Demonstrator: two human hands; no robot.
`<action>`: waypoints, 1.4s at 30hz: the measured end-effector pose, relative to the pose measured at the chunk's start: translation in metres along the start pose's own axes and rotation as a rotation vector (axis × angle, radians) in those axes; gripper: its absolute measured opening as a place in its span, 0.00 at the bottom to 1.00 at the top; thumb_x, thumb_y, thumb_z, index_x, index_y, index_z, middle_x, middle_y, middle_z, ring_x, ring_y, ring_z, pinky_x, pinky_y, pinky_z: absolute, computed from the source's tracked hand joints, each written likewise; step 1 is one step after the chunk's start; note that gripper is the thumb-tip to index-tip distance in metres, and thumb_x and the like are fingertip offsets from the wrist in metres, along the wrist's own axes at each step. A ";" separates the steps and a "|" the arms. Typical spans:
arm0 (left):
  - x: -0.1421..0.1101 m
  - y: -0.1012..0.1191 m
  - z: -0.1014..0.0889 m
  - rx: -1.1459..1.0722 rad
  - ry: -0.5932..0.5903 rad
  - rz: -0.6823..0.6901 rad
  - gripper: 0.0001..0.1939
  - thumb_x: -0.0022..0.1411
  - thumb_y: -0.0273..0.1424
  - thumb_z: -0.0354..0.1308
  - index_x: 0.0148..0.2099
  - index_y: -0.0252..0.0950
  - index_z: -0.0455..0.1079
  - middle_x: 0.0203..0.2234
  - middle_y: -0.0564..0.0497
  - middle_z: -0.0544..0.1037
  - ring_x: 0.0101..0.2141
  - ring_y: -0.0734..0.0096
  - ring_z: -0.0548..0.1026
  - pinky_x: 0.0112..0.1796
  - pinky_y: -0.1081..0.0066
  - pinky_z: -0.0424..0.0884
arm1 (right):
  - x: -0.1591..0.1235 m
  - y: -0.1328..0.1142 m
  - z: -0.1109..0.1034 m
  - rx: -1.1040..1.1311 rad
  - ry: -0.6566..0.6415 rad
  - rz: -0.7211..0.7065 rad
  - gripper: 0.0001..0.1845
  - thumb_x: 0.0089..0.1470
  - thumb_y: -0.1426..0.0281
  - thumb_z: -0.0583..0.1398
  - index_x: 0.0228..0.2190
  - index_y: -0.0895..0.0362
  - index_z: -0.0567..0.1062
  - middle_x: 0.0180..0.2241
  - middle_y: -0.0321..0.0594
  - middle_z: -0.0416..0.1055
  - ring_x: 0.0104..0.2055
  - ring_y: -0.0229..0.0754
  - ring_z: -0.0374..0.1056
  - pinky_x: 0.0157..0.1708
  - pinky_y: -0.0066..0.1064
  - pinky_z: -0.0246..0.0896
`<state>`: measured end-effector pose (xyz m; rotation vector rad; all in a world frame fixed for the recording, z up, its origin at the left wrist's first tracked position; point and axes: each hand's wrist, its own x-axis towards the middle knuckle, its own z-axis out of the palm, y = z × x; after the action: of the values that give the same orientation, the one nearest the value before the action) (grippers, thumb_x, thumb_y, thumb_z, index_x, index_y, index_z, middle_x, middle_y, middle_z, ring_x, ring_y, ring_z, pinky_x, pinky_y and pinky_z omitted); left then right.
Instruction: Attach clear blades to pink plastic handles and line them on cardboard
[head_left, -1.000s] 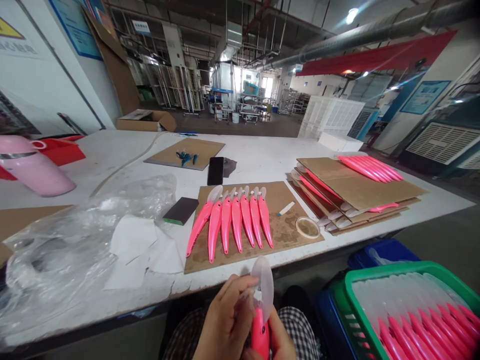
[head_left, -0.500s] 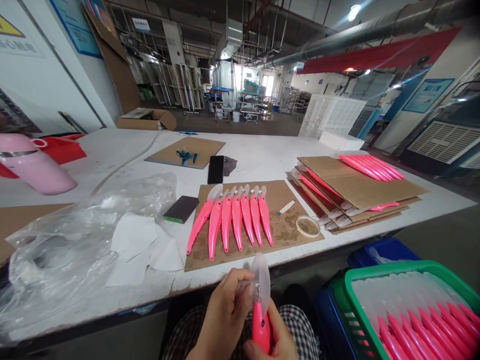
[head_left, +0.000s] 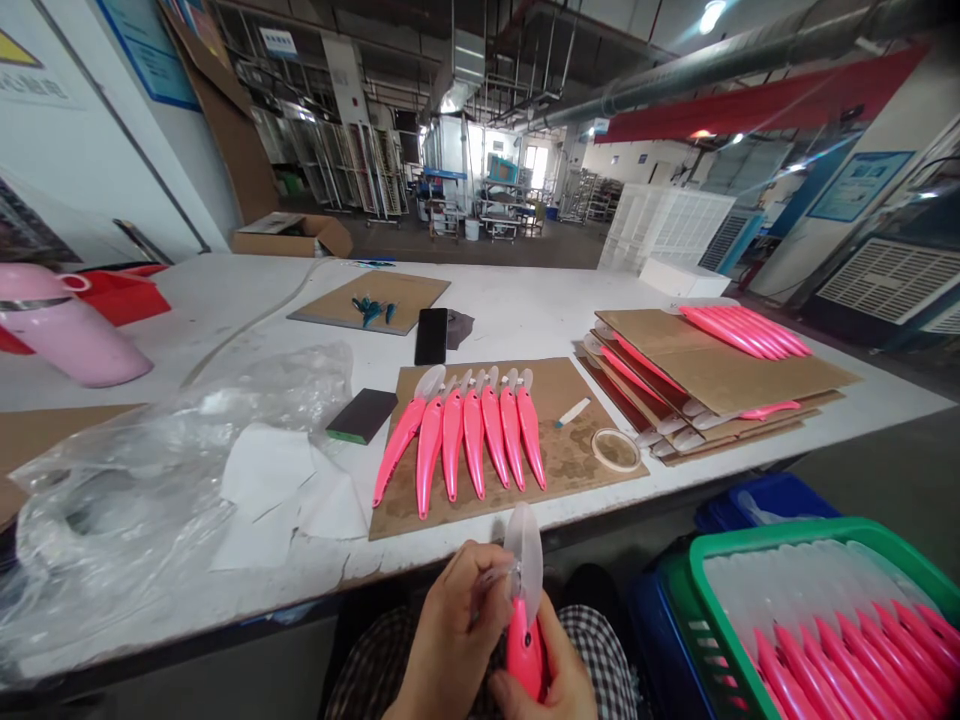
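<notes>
A pink fishing lure (head_left: pixel 526 650) with a clear diving lip (head_left: pixel 524 555) is held upright over my lap. My right hand (head_left: pixel 559 665) wraps its body from the right and below, thumb in front. My left hand (head_left: pixel 461 625) is closed in a pinch against the lip's base; a small, pale, translucent bit shows at its fingertips, too unclear to name. Beyond my hands, a row of several pink lures (head_left: pixel 472 440) lies on a brown cardboard sheet (head_left: pixel 577 465), lips pointing away. On that sheet also rest a tape ring (head_left: pixel 616 450) and a small white stick (head_left: pixel 573 412).
Stacked cardboard with lures (head_left: pixel 742 335) stands at the right. Below it, a green basket (head_left: pixel 709 560) holds several lures. Crumpled plastic (head_left: pixel 150 480), white paper (head_left: pixel 270 470) and a dark sanding block (head_left: pixel 362 416) lie left. A phone (head_left: pixel 431 337) and pink bottle (head_left: pixel 75 340) are farther back.
The held lure and both hands have shifted very slightly to the right. My left fingertips stay at the lip's base, and the lures on the table have not moved.
</notes>
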<state>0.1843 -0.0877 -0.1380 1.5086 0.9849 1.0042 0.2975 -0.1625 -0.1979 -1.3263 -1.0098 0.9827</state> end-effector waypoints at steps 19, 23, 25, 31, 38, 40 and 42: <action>0.001 0.001 -0.030 -0.446 -0.253 -0.299 0.19 0.65 0.42 0.54 0.51 0.34 0.70 0.31 0.49 0.76 0.34 0.68 0.72 0.41 0.67 0.69 | 0.001 0.005 -0.007 -0.326 0.061 -0.027 0.42 0.33 0.80 0.61 0.55 0.55 0.69 0.53 0.36 0.71 0.56 0.47 0.66 0.54 0.29 0.61; 0.004 0.009 -0.026 -0.424 -0.260 -0.270 0.18 0.59 0.39 0.62 0.48 0.35 0.70 0.27 0.54 0.73 0.29 0.74 0.68 0.34 0.74 0.66 | 0.001 0.006 -0.005 -0.343 0.050 -0.025 0.42 0.33 0.81 0.61 0.55 0.55 0.69 0.53 0.36 0.71 0.56 0.47 0.66 0.51 0.26 0.64; 0.004 0.007 -0.023 -0.449 -0.236 -0.269 0.16 0.57 0.38 0.63 0.46 0.36 0.69 0.27 0.55 0.73 0.28 0.75 0.68 0.32 0.75 0.65 | 0.000 0.008 -0.005 -0.351 0.051 -0.033 0.42 0.33 0.80 0.61 0.55 0.56 0.69 0.53 0.37 0.71 0.56 0.47 0.66 0.52 0.26 0.63; 0.003 -0.007 -0.014 -0.311 -0.133 -0.240 0.13 0.59 0.34 0.59 0.45 0.35 0.66 0.27 0.54 0.71 0.26 0.75 0.68 0.29 0.75 0.66 | -0.002 0.015 -0.009 -0.398 0.045 -0.094 0.41 0.36 0.81 0.62 0.56 0.53 0.68 0.54 0.35 0.69 0.56 0.48 0.65 0.54 0.29 0.61; 0.004 0.000 -0.008 -0.099 -0.060 -0.219 0.10 0.58 0.32 0.56 0.43 0.34 0.68 0.21 0.56 0.69 0.22 0.76 0.65 0.24 0.77 0.61 | -0.007 0.019 -0.013 -0.474 0.079 -0.152 0.42 0.40 0.79 0.64 0.58 0.48 0.65 0.54 0.32 0.69 0.56 0.49 0.66 0.54 0.29 0.63; 0.005 0.002 -0.008 -0.119 -0.062 -0.226 0.11 0.58 0.32 0.56 0.43 0.34 0.68 0.21 0.56 0.69 0.22 0.76 0.66 0.24 0.77 0.61 | -0.007 0.020 -0.013 -0.491 0.084 -0.151 0.41 0.40 0.79 0.64 0.57 0.49 0.66 0.54 0.32 0.69 0.56 0.49 0.65 0.54 0.28 0.63; 0.005 0.002 -0.009 -0.174 -0.085 -0.239 0.12 0.58 0.33 0.57 0.43 0.34 0.68 0.23 0.55 0.70 0.23 0.75 0.67 0.25 0.76 0.63 | -0.006 0.021 -0.014 -0.503 0.080 -0.150 0.41 0.40 0.79 0.65 0.57 0.51 0.67 0.54 0.33 0.70 0.56 0.50 0.65 0.53 0.28 0.63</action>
<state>0.1776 -0.0807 -0.1339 1.2477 0.9661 0.8255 0.3090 -0.1723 -0.2193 -1.6537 -1.3275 0.5737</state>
